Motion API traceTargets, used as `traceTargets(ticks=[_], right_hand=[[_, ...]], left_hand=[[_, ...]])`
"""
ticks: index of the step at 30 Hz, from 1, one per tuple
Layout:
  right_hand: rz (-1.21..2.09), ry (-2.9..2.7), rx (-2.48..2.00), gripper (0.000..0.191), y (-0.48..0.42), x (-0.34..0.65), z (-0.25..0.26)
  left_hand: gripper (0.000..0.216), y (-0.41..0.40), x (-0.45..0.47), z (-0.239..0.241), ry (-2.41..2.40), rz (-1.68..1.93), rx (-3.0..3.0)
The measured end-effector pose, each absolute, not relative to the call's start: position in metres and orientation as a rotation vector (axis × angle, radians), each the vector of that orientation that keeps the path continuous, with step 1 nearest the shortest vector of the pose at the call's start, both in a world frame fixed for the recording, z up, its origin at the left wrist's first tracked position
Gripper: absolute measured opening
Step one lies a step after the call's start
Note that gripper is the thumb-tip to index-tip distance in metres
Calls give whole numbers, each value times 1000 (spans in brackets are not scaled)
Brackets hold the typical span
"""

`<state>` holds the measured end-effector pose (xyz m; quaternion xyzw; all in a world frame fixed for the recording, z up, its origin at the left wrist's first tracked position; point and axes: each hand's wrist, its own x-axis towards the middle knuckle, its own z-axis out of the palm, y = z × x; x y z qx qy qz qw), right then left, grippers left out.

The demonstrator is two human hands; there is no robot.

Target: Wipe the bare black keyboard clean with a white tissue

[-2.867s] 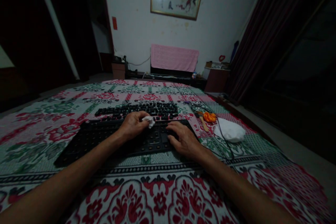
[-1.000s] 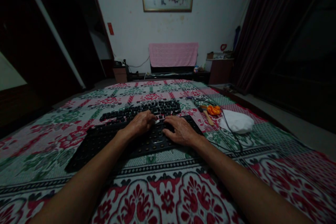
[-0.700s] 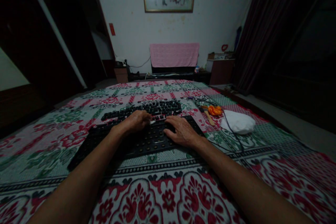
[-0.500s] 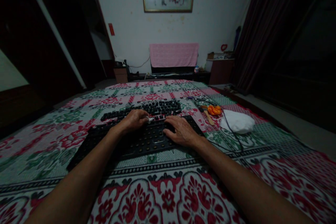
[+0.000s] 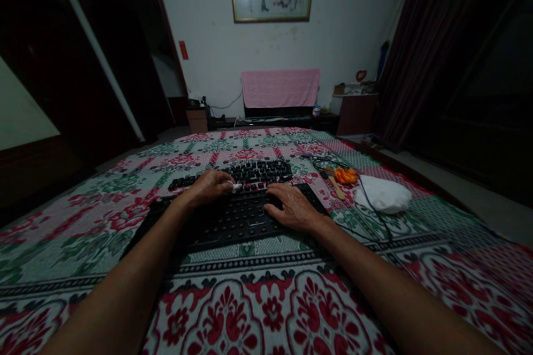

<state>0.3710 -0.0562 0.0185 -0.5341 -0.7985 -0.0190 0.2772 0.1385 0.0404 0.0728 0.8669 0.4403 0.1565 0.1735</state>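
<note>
On the bedspread [image 5: 129,186], left fingers [image 5: 224,177] pinching tissue [image 5: 237,187] have slid leftward, right fingers [image 5: 278,188] loose on keyboard [image 5: 233,221]

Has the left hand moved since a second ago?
Yes: judged against the keyboard, the left hand has moved left, away from the right hand.

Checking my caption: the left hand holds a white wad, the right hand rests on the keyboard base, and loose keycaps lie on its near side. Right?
Not quite: the head view shows the loose keycaps on the far side of the keyboard base. The left hand does hold the white wad, and the right hand does rest on the base.
</note>
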Motion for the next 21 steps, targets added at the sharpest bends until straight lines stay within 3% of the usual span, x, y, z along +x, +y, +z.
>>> traceTargets(ticks=[8, 14, 21], right_hand=[[-60, -2149, -1434, 35, -55, 371, 17], [-83, -2152, -1429, 37, -53, 372, 14], [-74, -2139, -1434, 36, -54, 372, 14]], left_hand=[[29, 33, 159, 63, 1166, 183, 2917], [29, 33, 158, 71, 1212, 37, 2906], [29, 27, 158, 66, 1307, 176, 2787]])
